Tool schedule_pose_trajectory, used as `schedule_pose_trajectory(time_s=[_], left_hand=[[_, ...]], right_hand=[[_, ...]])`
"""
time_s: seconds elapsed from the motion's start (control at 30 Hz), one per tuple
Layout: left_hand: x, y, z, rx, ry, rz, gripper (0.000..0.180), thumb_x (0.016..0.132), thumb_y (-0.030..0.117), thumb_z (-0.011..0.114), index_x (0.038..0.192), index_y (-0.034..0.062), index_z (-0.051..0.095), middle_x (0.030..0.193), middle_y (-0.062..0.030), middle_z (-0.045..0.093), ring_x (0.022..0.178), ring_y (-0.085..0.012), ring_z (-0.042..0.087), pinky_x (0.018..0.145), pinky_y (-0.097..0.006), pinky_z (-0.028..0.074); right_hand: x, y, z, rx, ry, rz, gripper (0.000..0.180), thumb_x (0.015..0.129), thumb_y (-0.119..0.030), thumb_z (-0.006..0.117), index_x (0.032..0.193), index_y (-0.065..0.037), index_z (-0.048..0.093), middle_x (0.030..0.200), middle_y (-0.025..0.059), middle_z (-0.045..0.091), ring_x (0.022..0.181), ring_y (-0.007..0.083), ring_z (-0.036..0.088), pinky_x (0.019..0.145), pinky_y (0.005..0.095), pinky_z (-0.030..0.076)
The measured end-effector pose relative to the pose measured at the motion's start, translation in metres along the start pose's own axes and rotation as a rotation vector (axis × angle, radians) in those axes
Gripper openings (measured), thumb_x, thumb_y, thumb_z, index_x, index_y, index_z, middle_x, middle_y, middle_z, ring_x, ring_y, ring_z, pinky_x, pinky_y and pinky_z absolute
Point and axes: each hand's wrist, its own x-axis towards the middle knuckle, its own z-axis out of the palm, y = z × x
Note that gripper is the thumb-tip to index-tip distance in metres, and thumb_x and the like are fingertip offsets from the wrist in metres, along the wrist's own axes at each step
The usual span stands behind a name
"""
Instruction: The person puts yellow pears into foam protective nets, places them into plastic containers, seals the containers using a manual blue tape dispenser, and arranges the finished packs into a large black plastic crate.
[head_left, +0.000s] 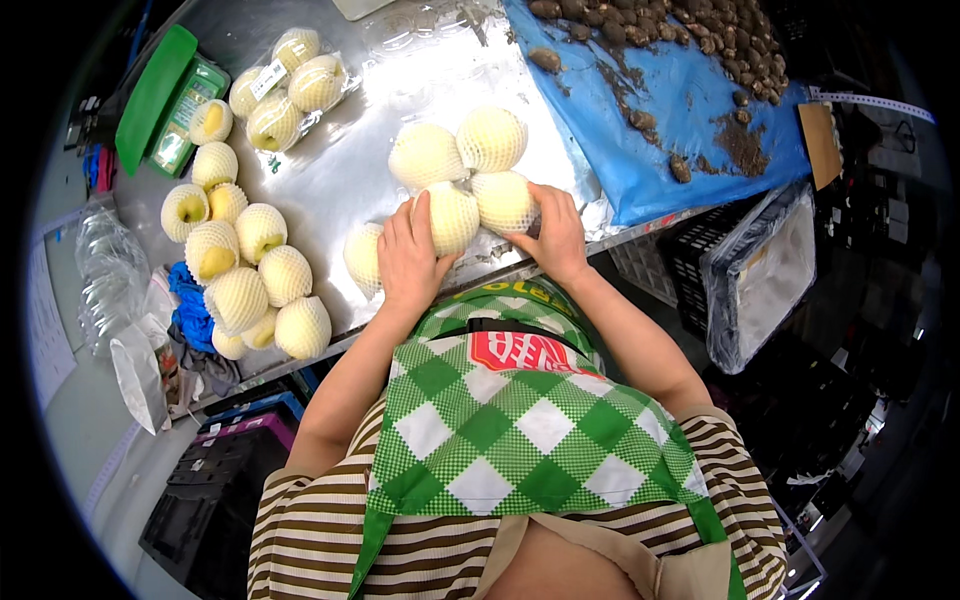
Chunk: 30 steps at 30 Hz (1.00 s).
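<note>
Two rows of two round, pale yellow fruits in white foam nets sit together on the metal table in front of me. My left hand [408, 250] is curved round the near left foam-netted fruit [450, 218]. The fingers of my right hand [556, 238] wrap the outer side of the near right foam-netted fruit [502, 203]. Behind these, touching them, are the far left fruit [424, 156] and the far right fruit [492, 140]. One more netted fruit [363, 260] lies just left of my left hand, partly hidden by it.
Several loose netted fruits [237, 300] line the table's left side. Beyond them are a clear bag of netted fruits [317, 83] and a green container [152, 110]. Muddy root vegetables [735, 40] lie on a blue sheet [640, 165] at right. Crates [690, 240] stand below.
</note>
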Motion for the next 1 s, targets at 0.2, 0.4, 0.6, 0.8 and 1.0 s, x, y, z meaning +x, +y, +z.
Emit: schedule_pose_trajectory(time_s=[0.2,0.4,0.6,0.8,1.0], left_hand=[[0.004,-0.002,-0.021,-0.175,-0.099,-0.007,0.1,0.054,0.022,0.082,0.135,0.0011,0.027,0.129,-0.0201,0.037,0.114,-0.0355,0.04,0.095,-0.042,0.034],[0.014,-0.005,-0.038,-0.491,0.055,-0.028,0.077,0.069,0.02,0.072,0.131,-0.0013,0.032,0.129,-0.021,0.039,0.12,-0.034,0.038,0.1,-0.042,0.032],[0.049,-0.037,-0.051,-0.911,0.249,-0.277,0.051,0.088,0.025,0.053,0.131,0.002,0.037,0.128,-0.0142,0.046,0.119,-0.0244,0.043,0.1,-0.039,0.032],[0.114,-0.077,-0.073,-1.164,0.366,-0.395,0.056,0.095,0.048,0.028,0.134,0.0087,0.038,0.133,-0.0119,0.043,0.126,-0.0215,0.036,0.104,-0.04,0.026],[0.171,-0.066,-0.055,-0.816,-0.168,-0.075,0.063,0.091,0.053,0.035,0.133,0.0058,0.039,0.134,-0.0152,0.043,0.126,-0.0261,0.037,0.105,-0.036,0.027]], right_hand=[[0.052,0.025,-0.032,0.262,-0.138,0.092,0.057,0.066,-0.032,0.076,0.109,-0.003,0.053,0.109,0.0142,0.054,0.095,0.028,0.055,0.082,0.0377,0.044],[0.179,0.058,0.01,0.277,-0.024,0.414,0.058,0.074,-0.026,0.07,0.119,0.001,0.044,0.085,0.0104,0.063,0.077,0.0195,0.061,0.068,0.0299,0.048],[0.218,0.06,0.042,0.589,-0.22,0.722,0.065,0.07,-0.004,0.057,0.132,-0.003,0.037,0.075,0.0063,0.059,0.066,0.0141,0.056,0.059,0.0271,0.044],[0.187,0.04,0.0,0.578,-0.216,0.241,0.044,0.074,0.002,0.05,0.116,-0.008,0.052,0.073,-0.0001,0.046,0.067,0.0086,0.045,0.061,0.0238,0.039],[0.129,0.044,-0.037,-0.027,-0.157,-0.331,0.037,0.076,0.0,0.059,0.111,-0.01,0.053,0.106,0.01,0.053,0.099,0.0288,0.052,0.084,0.0335,0.044]])
